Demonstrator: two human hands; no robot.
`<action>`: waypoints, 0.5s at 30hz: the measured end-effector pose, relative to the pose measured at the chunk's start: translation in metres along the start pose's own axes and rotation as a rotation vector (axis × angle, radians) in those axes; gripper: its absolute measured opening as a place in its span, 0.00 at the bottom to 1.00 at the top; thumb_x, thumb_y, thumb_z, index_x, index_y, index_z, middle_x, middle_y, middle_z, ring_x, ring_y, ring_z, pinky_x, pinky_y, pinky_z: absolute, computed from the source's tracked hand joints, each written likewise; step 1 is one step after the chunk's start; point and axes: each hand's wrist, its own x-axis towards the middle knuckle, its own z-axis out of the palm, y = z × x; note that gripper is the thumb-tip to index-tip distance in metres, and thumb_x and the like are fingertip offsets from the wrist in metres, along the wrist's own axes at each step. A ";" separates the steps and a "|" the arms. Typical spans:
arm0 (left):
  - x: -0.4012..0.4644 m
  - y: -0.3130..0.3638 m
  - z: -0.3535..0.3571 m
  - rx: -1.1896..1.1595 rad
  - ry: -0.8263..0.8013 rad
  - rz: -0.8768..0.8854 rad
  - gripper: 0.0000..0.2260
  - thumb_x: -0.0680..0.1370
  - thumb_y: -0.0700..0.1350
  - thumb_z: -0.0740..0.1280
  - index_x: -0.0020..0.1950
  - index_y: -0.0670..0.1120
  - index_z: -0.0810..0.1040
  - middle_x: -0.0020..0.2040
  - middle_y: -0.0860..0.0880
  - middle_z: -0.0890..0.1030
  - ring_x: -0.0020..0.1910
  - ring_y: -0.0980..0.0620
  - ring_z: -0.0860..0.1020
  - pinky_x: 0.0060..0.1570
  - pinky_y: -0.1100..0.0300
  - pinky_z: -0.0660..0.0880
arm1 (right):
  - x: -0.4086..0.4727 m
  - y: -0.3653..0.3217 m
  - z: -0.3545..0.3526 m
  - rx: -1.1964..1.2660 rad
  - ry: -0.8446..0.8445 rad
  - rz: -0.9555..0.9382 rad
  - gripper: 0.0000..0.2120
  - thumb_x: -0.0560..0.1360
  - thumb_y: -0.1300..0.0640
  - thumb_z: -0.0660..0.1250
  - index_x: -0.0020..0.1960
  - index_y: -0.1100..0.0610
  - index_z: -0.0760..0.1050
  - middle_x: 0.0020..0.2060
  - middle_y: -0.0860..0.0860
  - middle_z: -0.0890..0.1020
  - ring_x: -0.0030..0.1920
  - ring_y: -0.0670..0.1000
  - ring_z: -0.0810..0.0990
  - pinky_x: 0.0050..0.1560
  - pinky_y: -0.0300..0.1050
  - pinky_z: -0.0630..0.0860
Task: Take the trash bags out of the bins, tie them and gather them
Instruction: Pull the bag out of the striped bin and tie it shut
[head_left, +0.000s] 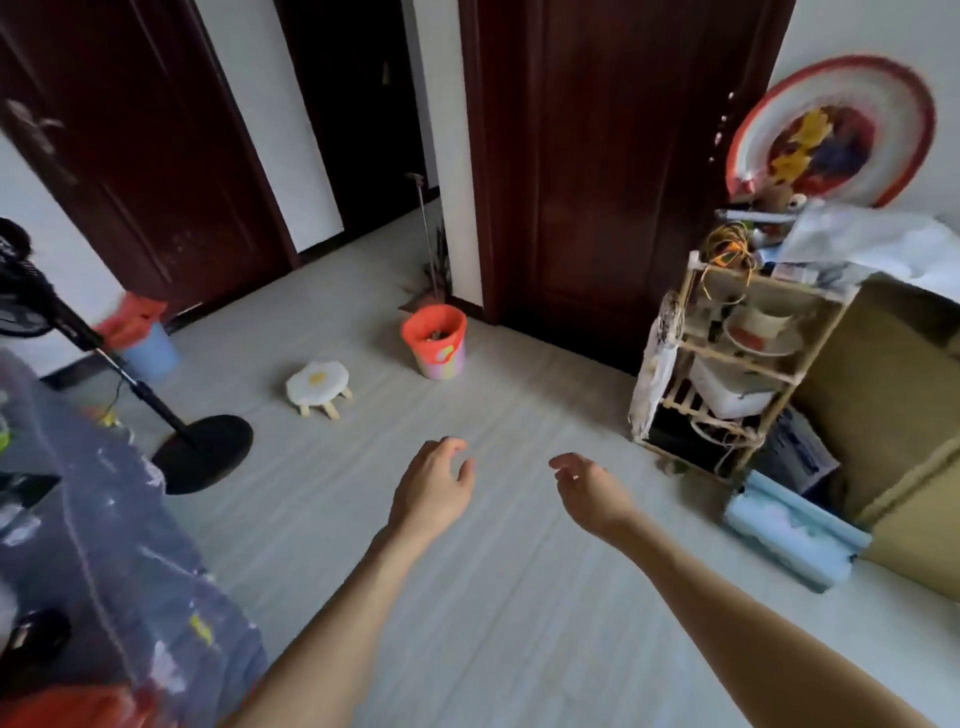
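Observation:
A pastel bin (441, 361) lined with an orange trash bag (434, 328) stands on the floor by the middle door frame; some rubbish shows inside it. A blue bin (150, 353) with a red-orange bag (132, 319) bunched over its rim stands at the left wall, behind the fan pole. My left hand (434, 483) and my right hand (589, 486) are stretched out over the bare floor, well short of both bins. Both hands hold nothing, with fingers loosely curled and apart.
A black standing fan (202, 452) rises at the left. A small white stool (317, 387) sits between the bins. A wooden shelf rack (737, 364) full of items, a blue roll (789, 530) and a tan sofa stand at right. A plastic-covered table (104, 545) fills the near left.

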 end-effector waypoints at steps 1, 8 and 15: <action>0.029 -0.007 -0.007 -0.008 0.028 -0.030 0.13 0.77 0.44 0.62 0.61 0.43 0.73 0.60 0.44 0.77 0.61 0.47 0.74 0.59 0.57 0.69 | 0.031 -0.012 0.000 0.000 -0.014 -0.018 0.16 0.78 0.61 0.53 0.63 0.56 0.72 0.60 0.58 0.78 0.60 0.57 0.76 0.57 0.43 0.71; 0.241 -0.090 -0.029 -0.048 0.100 -0.162 0.12 0.76 0.43 0.64 0.58 0.41 0.75 0.56 0.42 0.78 0.57 0.44 0.76 0.56 0.56 0.71 | 0.255 -0.075 0.035 0.010 -0.071 -0.081 0.17 0.77 0.62 0.53 0.63 0.55 0.72 0.59 0.56 0.79 0.59 0.57 0.76 0.55 0.41 0.70; 0.482 -0.137 -0.082 -0.015 0.101 -0.112 0.10 0.76 0.42 0.63 0.56 0.40 0.75 0.54 0.43 0.78 0.55 0.44 0.76 0.54 0.56 0.71 | 0.482 -0.153 0.056 0.034 -0.080 0.012 0.17 0.77 0.61 0.53 0.62 0.54 0.72 0.58 0.57 0.79 0.58 0.57 0.77 0.53 0.42 0.72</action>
